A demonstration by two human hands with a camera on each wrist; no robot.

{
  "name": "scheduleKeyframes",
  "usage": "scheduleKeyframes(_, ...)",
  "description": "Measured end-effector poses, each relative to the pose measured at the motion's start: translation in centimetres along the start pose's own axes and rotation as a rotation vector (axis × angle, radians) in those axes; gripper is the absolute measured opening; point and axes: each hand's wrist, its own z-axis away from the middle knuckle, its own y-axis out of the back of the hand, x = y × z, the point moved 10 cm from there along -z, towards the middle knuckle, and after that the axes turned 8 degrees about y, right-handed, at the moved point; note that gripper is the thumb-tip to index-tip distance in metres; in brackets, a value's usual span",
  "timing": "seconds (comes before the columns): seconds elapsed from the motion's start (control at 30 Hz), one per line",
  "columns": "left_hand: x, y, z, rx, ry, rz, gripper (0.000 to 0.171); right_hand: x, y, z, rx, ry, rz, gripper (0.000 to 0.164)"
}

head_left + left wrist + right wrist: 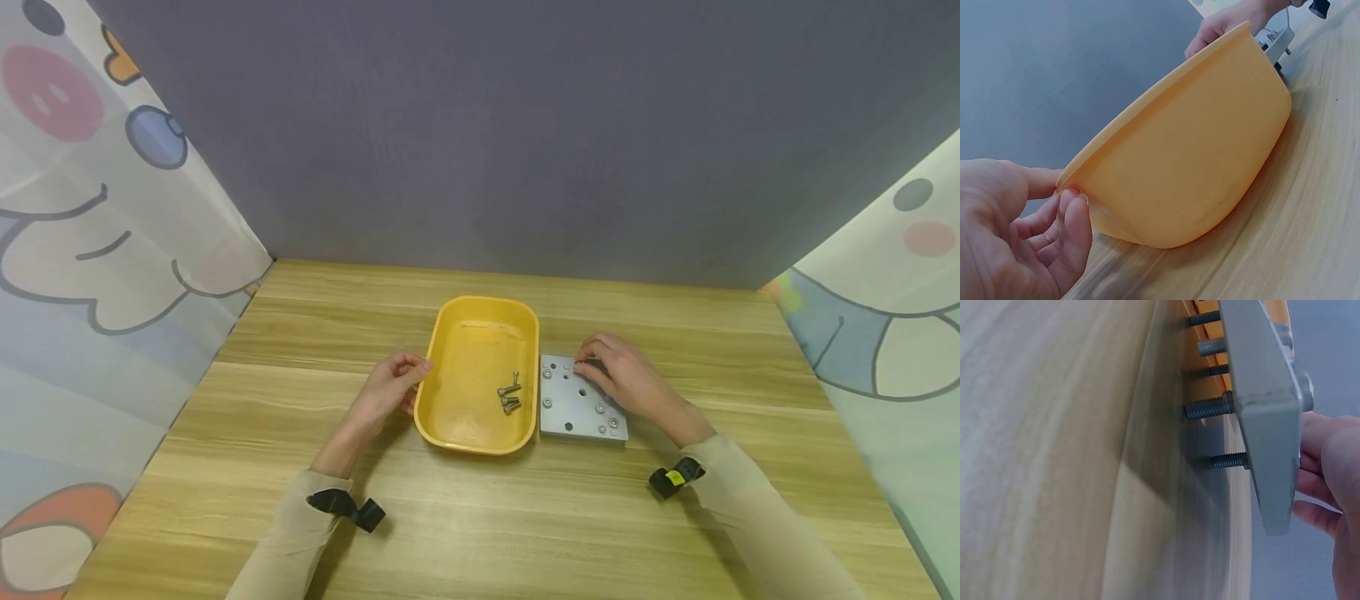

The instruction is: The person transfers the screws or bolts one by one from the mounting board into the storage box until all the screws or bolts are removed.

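Note:
My left hand [390,385] pinches the left rim of a yellow plastic tray [426,425] between thumb and fingers; the left wrist view shows the tray's outer wall. Inside the tray, toward its right side, lie several loose metal screws [510,403]. Just right of it is a grey metal plate [573,408] with holes and several screws set in it. Over the plate's upper right part, my right hand [618,372] has curled fingers and pinches what looks like a small screw, mostly hidden by the fingertips. Threaded screw ends [1210,407] stick out beneath the plate.
Both things stand on a wood-grain table [480,525]. A dark grey panel [480,142] rises behind it, and printed cartoon cloths [97,250] hang at the left and right sides. Black straps with small boxes are on both wrists.

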Motion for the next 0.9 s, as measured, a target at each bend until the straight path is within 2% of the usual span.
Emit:
scheduleKeyframes(0.33,-0.1,0.07,-0.2,-0.003,-0.005,0.0,0.032,-0.34,0.56,-0.18,0.025,0.028,-0.008,0.011)
scheduleKeyframes(0.9,-0.23,0.12,-0.26,0.007,0.008,0.009,0.031,-0.09,0.7,-0.2,0.012,0.003,-0.008,0.011)
